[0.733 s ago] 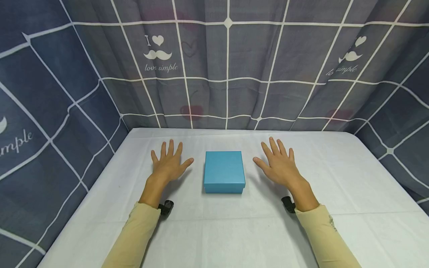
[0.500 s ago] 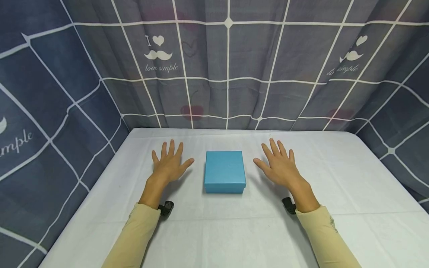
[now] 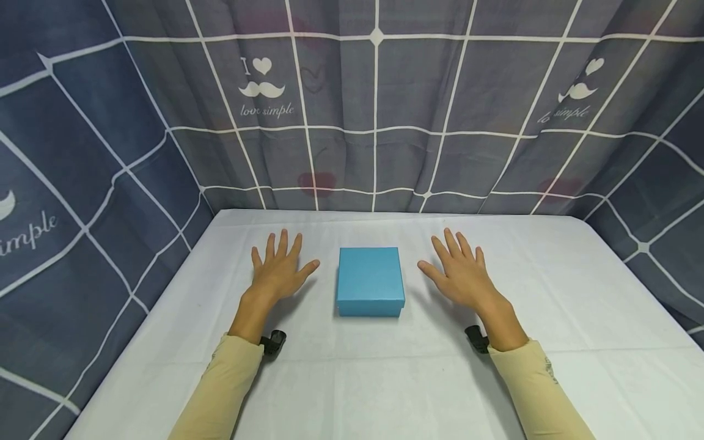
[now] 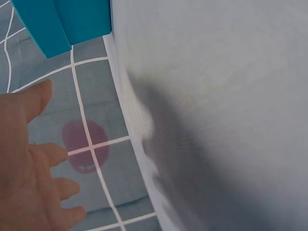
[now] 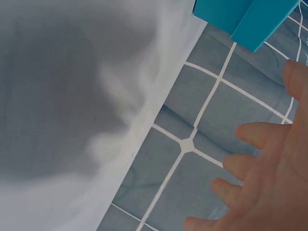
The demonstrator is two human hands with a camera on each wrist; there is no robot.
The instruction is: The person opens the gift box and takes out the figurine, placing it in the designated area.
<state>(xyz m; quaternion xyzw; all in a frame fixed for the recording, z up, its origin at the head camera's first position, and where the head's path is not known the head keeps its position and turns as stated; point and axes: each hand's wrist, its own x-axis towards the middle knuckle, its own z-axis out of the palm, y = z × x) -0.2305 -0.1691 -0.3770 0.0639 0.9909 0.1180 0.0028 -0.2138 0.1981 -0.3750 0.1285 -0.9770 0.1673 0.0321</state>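
Observation:
In the head view a square blue box with a closed lid stands between the two hands. To its left is my left hand, held above the table with fingers spread and thumb pointing at the box. On the other side my right hand mirrors it, fingers apart. Neither hand touches the box, and both hold nothing. Part of the box shows at the top of the left wrist view, beyond the thumb. The right wrist view has the box at its top right.
A white cloth covers the table. Behind it hangs a grey curtain with white grid lines, and similar fabric runs along the left and right sides. A black wrist camera sits on the left wrist, another on the right.
Hardly anything differs. The whole head view has shifted very slightly to the right; both hands and the box keep their places relative to each other.

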